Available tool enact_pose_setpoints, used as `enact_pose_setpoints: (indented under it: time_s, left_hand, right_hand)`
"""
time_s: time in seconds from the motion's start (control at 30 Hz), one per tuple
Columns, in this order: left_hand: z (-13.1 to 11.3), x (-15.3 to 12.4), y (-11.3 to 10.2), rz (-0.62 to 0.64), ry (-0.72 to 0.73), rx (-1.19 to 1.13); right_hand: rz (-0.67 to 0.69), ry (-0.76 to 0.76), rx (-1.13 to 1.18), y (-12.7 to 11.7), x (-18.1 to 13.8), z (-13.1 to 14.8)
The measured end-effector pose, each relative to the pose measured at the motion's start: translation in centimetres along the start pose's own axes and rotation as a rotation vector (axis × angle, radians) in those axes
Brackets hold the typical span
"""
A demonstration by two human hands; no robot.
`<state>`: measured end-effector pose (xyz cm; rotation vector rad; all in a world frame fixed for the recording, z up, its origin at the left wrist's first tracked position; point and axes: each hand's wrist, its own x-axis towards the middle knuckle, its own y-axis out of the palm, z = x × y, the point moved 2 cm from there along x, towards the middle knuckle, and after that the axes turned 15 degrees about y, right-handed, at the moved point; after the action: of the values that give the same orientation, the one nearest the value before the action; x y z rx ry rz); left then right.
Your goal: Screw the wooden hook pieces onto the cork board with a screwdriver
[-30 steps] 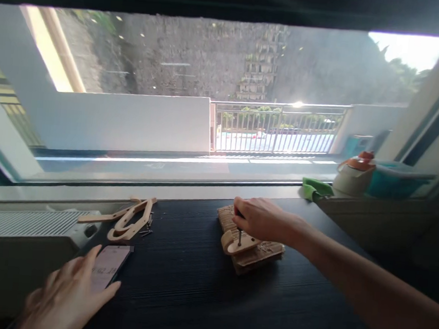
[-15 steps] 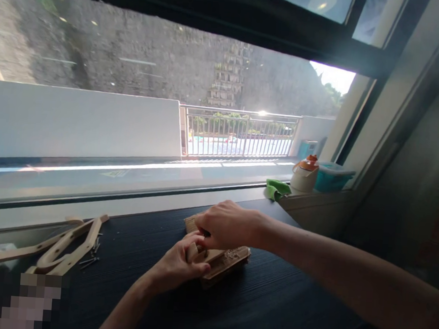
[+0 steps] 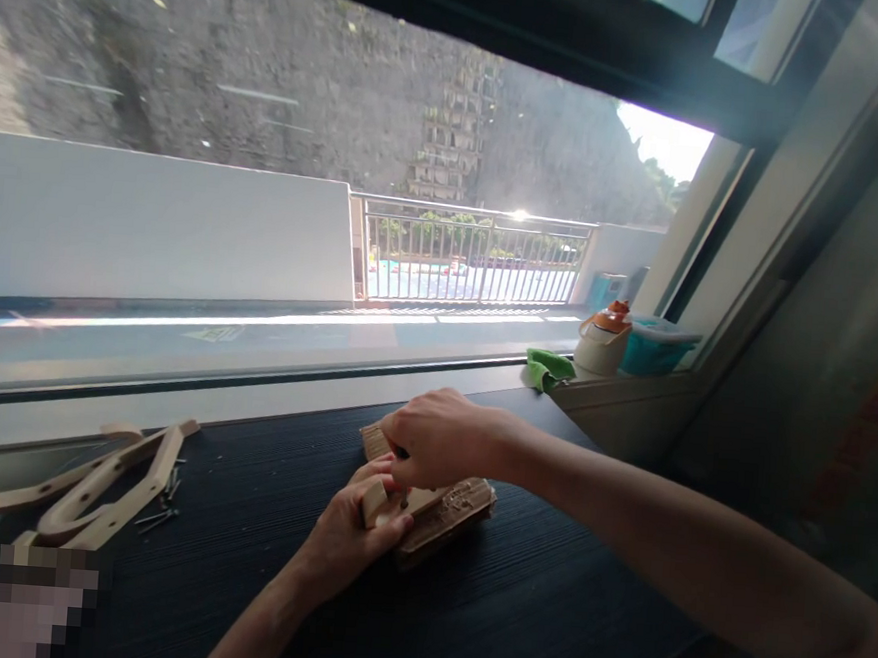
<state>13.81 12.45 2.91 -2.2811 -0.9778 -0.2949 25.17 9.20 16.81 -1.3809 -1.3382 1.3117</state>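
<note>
My left hand is closed around a light wooden piece, its thumb on the near side and its fingers behind. A dark hole shows in the wood beside the thumb. Under the wooden piece lies a brown ridged block, looking like layered cardboard, with pale scraps along its top. My right hand forms a fist just above and beyond the left fingers. Whatever it grips is hidden beneath the curled fingers.
Bent wooden pieces with holes lie on the dark table at left, beside several screws. A green cloth, a jug with an orange lid and a teal box stand along the windowsill.
The view has shifted slightly, moving the scene up and left. My right fist has turned a little over the wood; my left hand keeps its hold.
</note>
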Motion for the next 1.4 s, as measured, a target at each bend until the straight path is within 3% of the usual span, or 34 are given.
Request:
enact_pose_setpoints:
  time_s: [0.3, 0.53, 0.7, 1.0, 1.23, 1.4]
  left_hand:
    - [0.0, 0.0, 0.1, -0.005, 0.019, -0.012]
    - [-0.2, 0.1, 0.0, 0.003, 0.006, 0.028]
    - [0.0, 0.0, 0.0, -0.046, 0.014, 0.013]
    - [-0.8, -0.1, 0.0, -0.003, 0.042, 0.015]
    - [-0.7, -0.1, -0.1, -0.006, 0.057, 0.018]
    - [-0.6, 0.0, -0.1, -0.003, 0.02, 0.021]
  right_hand:
    - [0.019, -0.163, 0.029, -0.4, -0.1, 0.3]
    - [-0.066, -0.026, 0.094, 1.0, 0.3, -0.3]
    - [-0.077, 0.021, 0.053, 0.5, -0.4, -0.3]
    - [-0.046, -0.077, 0.046, 0.3, -0.2, 0.6]
    - [-0.139, 0.006, 0.08, 1.1, 0.4, 0.2]
    - [-0.068, 0.007, 0.067, 0.3, -0.1, 0.1]
